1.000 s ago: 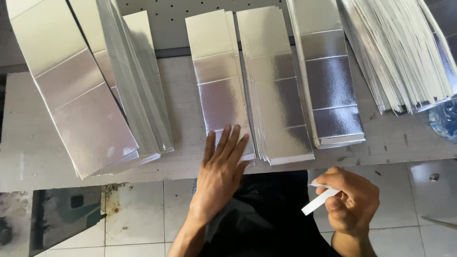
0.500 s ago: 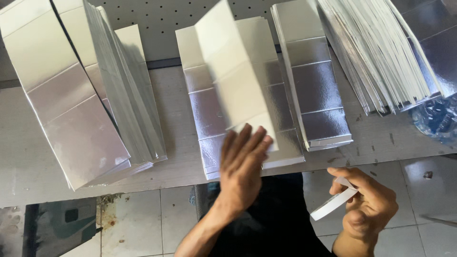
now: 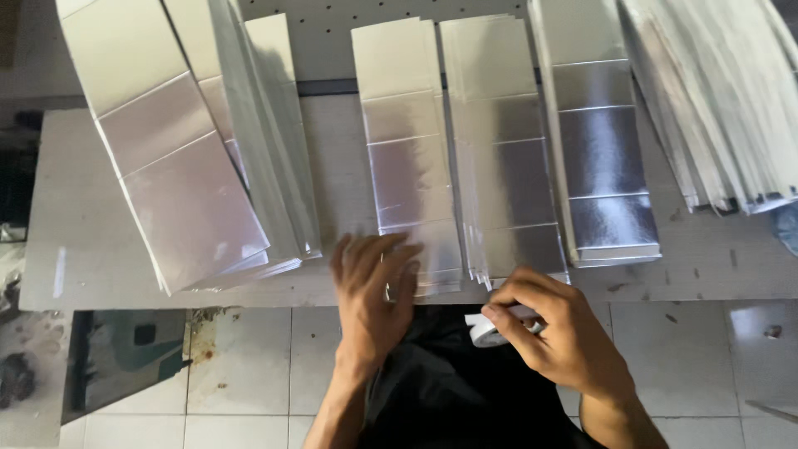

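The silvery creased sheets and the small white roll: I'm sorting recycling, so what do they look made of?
The silvery creased sheets look like foil-laminated card: mirror-like glare, stiff straight fold lines. The small white roll in the right hand looks like matte tape, though its material is uncertain.

Flat silver foil pouches [image 3: 407, 158] lie in stacked rows across the table [image 3: 332, 150].

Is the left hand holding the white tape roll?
No, the left hand lies flat on a silver sheet stack; the right hand holds the tape roll.
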